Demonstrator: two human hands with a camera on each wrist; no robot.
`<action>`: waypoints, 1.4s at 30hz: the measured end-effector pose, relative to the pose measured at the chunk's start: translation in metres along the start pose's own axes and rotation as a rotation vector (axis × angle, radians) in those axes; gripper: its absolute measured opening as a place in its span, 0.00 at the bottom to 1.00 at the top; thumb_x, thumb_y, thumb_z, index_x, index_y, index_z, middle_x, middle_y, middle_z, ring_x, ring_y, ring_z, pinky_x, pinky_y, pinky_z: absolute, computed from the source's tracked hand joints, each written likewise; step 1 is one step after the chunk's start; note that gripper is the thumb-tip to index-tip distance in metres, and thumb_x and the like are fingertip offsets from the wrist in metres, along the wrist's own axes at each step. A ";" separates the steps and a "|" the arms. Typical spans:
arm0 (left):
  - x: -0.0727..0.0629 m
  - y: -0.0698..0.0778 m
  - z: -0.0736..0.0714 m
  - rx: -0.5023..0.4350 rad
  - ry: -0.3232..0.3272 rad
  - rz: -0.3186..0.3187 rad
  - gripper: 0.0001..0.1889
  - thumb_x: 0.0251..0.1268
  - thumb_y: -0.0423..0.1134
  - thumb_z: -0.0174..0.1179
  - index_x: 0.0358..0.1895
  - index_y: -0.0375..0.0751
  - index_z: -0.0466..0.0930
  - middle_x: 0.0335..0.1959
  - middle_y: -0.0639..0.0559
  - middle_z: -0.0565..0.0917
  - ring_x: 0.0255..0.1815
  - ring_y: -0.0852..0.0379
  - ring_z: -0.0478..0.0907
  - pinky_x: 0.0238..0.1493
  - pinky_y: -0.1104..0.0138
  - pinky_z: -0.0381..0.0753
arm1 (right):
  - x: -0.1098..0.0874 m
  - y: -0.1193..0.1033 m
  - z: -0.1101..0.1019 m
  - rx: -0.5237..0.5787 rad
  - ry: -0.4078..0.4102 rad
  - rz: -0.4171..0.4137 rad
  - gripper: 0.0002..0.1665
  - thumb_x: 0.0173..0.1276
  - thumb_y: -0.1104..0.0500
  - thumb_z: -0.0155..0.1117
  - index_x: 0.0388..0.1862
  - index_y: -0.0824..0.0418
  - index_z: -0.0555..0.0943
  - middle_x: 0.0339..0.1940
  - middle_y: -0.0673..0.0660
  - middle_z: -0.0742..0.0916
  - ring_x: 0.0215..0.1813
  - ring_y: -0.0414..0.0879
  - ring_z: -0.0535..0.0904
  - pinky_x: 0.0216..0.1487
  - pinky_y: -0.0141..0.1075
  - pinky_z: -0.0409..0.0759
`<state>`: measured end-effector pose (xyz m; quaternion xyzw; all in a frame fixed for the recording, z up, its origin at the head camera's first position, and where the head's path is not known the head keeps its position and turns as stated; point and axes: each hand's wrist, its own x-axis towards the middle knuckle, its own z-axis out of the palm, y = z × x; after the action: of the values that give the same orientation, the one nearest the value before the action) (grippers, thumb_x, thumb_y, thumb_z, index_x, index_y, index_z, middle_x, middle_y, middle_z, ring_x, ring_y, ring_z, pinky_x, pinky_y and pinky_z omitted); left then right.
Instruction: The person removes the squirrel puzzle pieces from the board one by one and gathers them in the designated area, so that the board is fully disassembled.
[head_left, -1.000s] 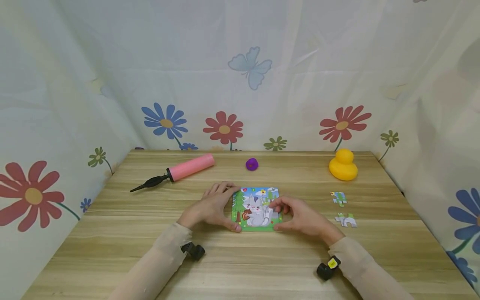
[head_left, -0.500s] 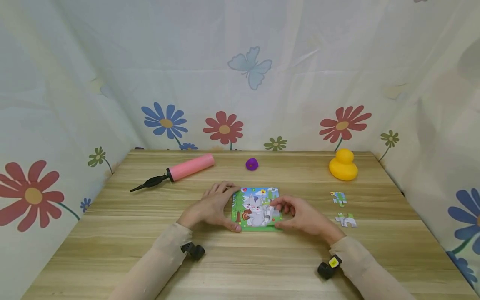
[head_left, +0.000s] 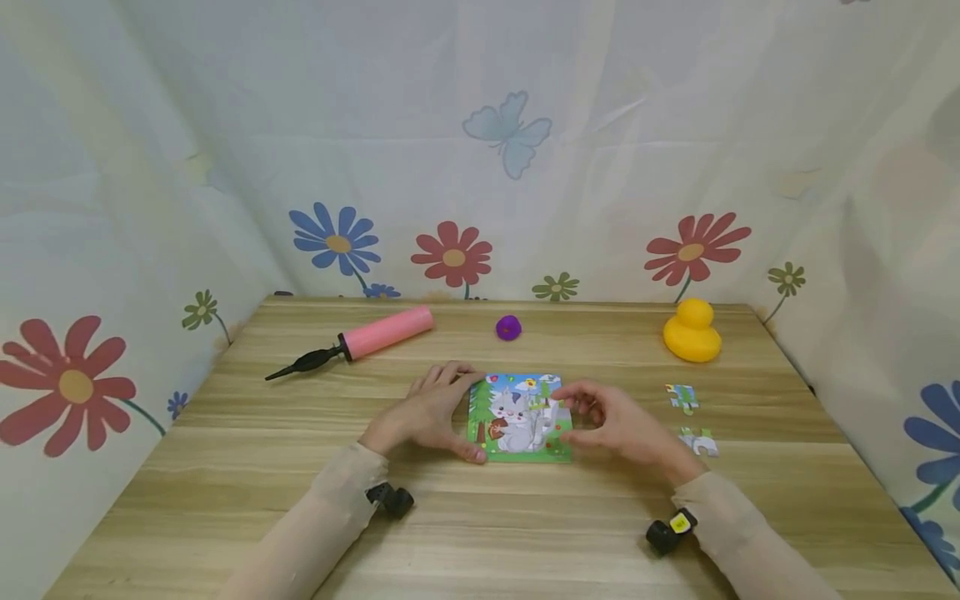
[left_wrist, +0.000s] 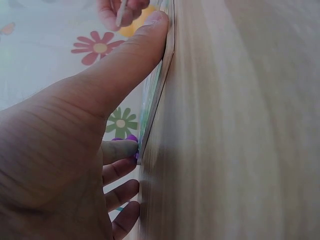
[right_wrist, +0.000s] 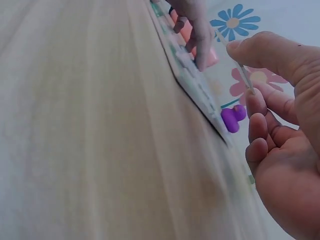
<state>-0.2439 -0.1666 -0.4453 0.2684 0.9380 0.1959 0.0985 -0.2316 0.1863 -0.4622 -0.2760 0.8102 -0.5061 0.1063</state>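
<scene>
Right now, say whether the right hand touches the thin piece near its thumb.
Touching. The right wrist view shows it plainly: the right hand pinches the thin piece, seen edge-on, in its fingers.

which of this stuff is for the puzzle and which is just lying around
Puzzle work, it seems:
- animal puzzle, touched by the left hand
- thin piece pinched in the right hand
- far loose piece
- near loose piece

Just lying about:
- pink pump
- purple object
- yellow duck
</scene>
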 end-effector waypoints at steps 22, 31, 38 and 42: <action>0.001 0.000 0.001 0.010 0.000 0.006 0.73 0.43 0.72 0.87 0.91 0.46 0.57 0.89 0.42 0.58 0.86 0.36 0.56 0.83 0.32 0.59 | -0.060 -0.020 -0.059 -0.174 0.169 -0.057 0.28 0.70 0.64 0.82 0.67 0.60 0.85 0.48 0.55 0.84 0.48 0.53 0.76 0.40 0.37 0.77; 0.001 0.001 0.000 0.007 -0.010 0.004 0.73 0.44 0.72 0.87 0.91 0.45 0.57 0.89 0.42 0.57 0.87 0.36 0.55 0.83 0.32 0.58 | -0.095 -0.021 -0.069 -0.206 0.256 -0.026 0.28 0.70 0.64 0.82 0.68 0.60 0.84 0.47 0.55 0.84 0.47 0.48 0.76 0.40 0.35 0.79; 0.000 0.000 0.000 0.007 0.001 0.003 0.73 0.43 0.72 0.87 0.91 0.46 0.58 0.89 0.42 0.58 0.86 0.37 0.56 0.83 0.32 0.59 | -0.122 -0.011 -0.080 -0.247 0.304 0.018 0.29 0.70 0.65 0.82 0.68 0.60 0.83 0.46 0.55 0.84 0.46 0.48 0.77 0.39 0.33 0.78; 0.001 0.000 0.001 0.012 0.003 0.010 0.73 0.43 0.72 0.87 0.91 0.46 0.58 0.89 0.43 0.58 0.85 0.37 0.56 0.83 0.33 0.60 | -0.136 -0.002 -0.082 -0.234 0.307 0.014 0.29 0.70 0.67 0.81 0.68 0.61 0.83 0.46 0.55 0.83 0.46 0.47 0.75 0.37 0.34 0.77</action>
<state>-0.2444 -0.1664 -0.4461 0.2733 0.9380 0.1914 0.0944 -0.1555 0.3241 -0.4370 -0.2001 0.8722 -0.4438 -0.0479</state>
